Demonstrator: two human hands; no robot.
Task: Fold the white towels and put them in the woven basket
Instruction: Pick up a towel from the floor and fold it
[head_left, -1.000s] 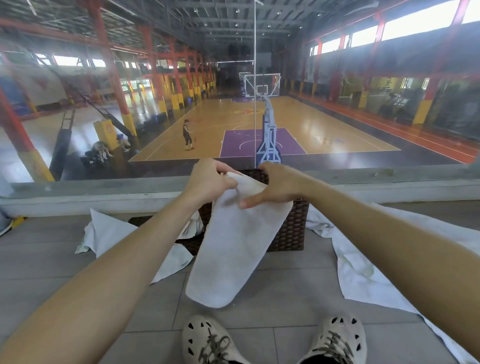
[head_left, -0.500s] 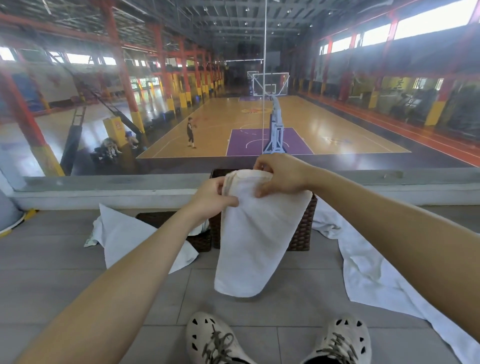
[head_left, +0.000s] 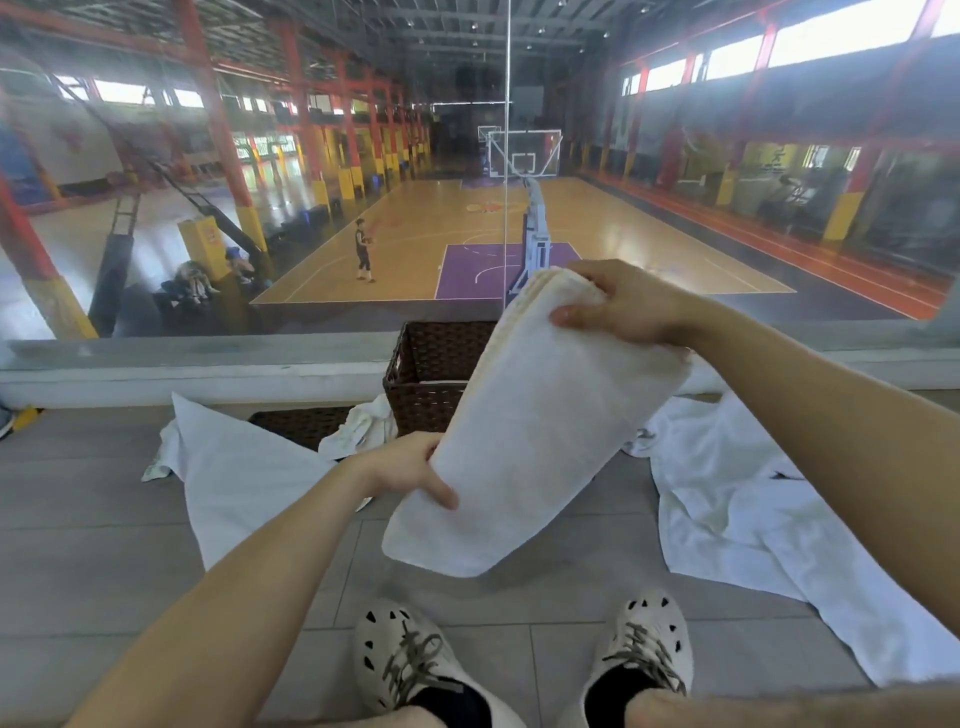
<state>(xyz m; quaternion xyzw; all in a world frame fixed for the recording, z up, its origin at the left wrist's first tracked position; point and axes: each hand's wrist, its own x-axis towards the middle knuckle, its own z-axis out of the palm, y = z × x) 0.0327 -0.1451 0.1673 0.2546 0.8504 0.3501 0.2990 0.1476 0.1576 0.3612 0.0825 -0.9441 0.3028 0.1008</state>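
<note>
I hold a folded white towel (head_left: 540, 426) up in front of me, hanging slantwise from upper right to lower left. My right hand (head_left: 628, 304) grips its top end. My left hand (head_left: 410, 465) pinches its left edge low down, thumb on the front. Behind the towel stands the dark brown woven basket (head_left: 431, 364), open at the top, with something white inside. Its right part is hidden by the towel.
A loose white towel (head_left: 234, 467) lies on the grey tiled floor at the left, and a larger one (head_left: 737, 509) spreads at the right. A flat woven lid (head_left: 301, 423) lies beside the basket. A low white ledge (head_left: 182, 374) and glass wall stand behind. My shoes (head_left: 410, 660) are below.
My left hand has slid down from the towel's top to its lower left edge. My right hand keeps the top end, and the towel now hangs slanted.
</note>
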